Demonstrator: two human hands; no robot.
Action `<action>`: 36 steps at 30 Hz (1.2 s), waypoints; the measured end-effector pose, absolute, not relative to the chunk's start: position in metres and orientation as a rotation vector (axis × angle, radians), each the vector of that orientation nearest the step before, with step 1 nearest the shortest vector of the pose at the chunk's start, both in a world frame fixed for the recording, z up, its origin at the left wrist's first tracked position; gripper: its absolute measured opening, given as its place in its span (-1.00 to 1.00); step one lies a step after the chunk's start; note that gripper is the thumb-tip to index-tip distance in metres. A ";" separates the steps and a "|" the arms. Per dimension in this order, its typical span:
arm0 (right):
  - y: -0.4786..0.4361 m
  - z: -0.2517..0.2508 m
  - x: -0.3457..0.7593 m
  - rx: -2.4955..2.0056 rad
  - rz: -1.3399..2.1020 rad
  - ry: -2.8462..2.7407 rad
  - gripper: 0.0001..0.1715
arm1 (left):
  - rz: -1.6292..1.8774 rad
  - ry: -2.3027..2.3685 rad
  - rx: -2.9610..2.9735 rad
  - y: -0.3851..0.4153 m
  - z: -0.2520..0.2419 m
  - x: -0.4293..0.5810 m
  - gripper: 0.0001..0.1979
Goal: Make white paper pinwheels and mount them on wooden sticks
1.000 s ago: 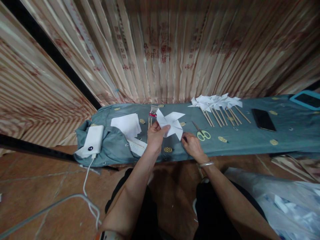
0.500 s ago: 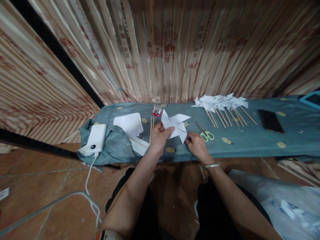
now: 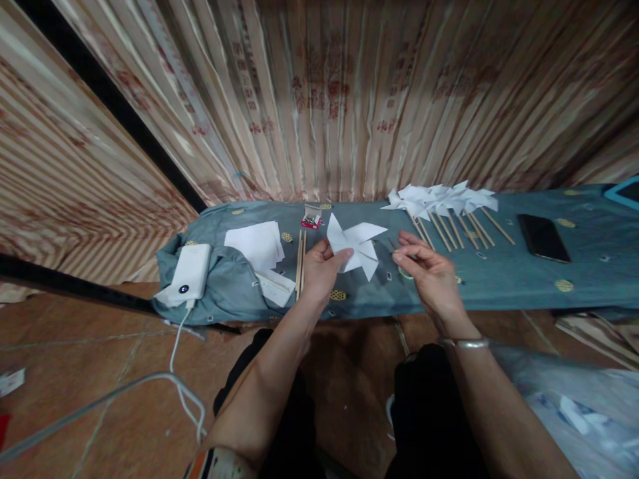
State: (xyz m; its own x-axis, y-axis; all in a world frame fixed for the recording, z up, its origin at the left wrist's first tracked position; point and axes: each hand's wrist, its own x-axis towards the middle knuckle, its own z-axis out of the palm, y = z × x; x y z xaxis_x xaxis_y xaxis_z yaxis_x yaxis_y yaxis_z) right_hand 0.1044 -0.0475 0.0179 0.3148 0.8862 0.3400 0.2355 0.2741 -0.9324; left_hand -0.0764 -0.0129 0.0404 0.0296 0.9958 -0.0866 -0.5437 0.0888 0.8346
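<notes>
My left hand (image 3: 320, 269) grips a white paper pinwheel (image 3: 360, 249) by its left side, with the thumb lying over the centre. No stick shows on this pinwheel. To its right, my right hand (image 3: 432, 273) is raised with thumb and forefinger pinched together; whatever is between the fingertips is too small to make out. Beneath that hand lies a pair of scissors with light green handles (image 3: 405, 273), mostly covered by the fingers. A small red box (image 3: 311, 218) of metal bits stands open behind the left hand. Loose wooden sticks (image 3: 300, 263) lie beside the left wrist.
Several white pinwheels (image 3: 439, 199) on wooden sticks lie in a row at the back right. A black phone (image 3: 543, 237) is farther right. Stacked white paper (image 3: 253, 245) and a white power bank (image 3: 192, 271) with a cable occupy the left. A curtain (image 3: 319, 100) hangs behind.
My right hand has moved right and up from the pinwheel's lower edge to over the scissors, fingers now pinched. The pinwheel has shifted slightly to the right in my left hand.
</notes>
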 end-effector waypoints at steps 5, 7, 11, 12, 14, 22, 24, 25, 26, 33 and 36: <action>-0.071 0.049 0.084 -1.229 0.595 -1.349 -0.82 | 1.307 0.796 0.774 -0.020 0.042 -0.066 -0.64; -0.073 0.048 0.080 -1.242 0.577 -1.392 -0.81 | 1.276 0.787 0.804 -0.024 0.043 -0.063 -0.66; -0.071 0.041 0.081 -1.258 0.542 -1.399 -0.82 | 1.244 0.762 0.822 -0.031 0.044 -0.057 -0.65; -0.071 0.041 0.082 -1.255 0.545 -1.394 -0.83 | 1.241 0.755 0.821 -0.032 0.044 -0.056 -0.64; -0.071 0.040 0.084 -1.246 0.567 -1.383 -0.82 | 1.238 0.756 0.821 -0.033 0.045 -0.055 -0.62; -0.067 0.032 0.087 -1.199 0.723 -1.309 -0.75 | 1.206 0.760 0.823 -0.035 0.044 -0.056 -0.59; -0.067 0.032 0.086 -1.187 0.753 -1.289 -0.73 | 1.205 0.750 0.822 -0.035 0.045 -0.057 -0.60; -0.066 0.033 0.085 -1.182 0.765 -1.278 -0.72 | 1.204 0.743 0.822 -0.036 0.045 -0.058 -0.61; -0.066 0.034 0.085 -1.178 0.776 -1.268 -0.71 | 1.204 0.737 0.822 -0.036 0.045 -0.058 -0.62; -0.067 0.038 0.081 -1.159 0.840 -1.222 -0.75 | 1.190 0.760 0.847 -0.036 0.044 -0.062 -0.58; -0.068 0.038 0.079 -1.141 0.856 -1.201 -0.76 | 1.205 0.758 0.857 -0.036 0.043 -0.063 -0.60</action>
State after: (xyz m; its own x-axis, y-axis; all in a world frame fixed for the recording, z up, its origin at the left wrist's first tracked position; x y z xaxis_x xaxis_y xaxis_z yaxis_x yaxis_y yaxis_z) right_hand 0.0795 -0.0676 0.0381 0.1930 0.9478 0.2539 0.0691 0.2450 -0.9671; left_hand -0.0630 -0.0356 0.0432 0.1991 0.9789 -0.0462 -0.4660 0.1361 0.8742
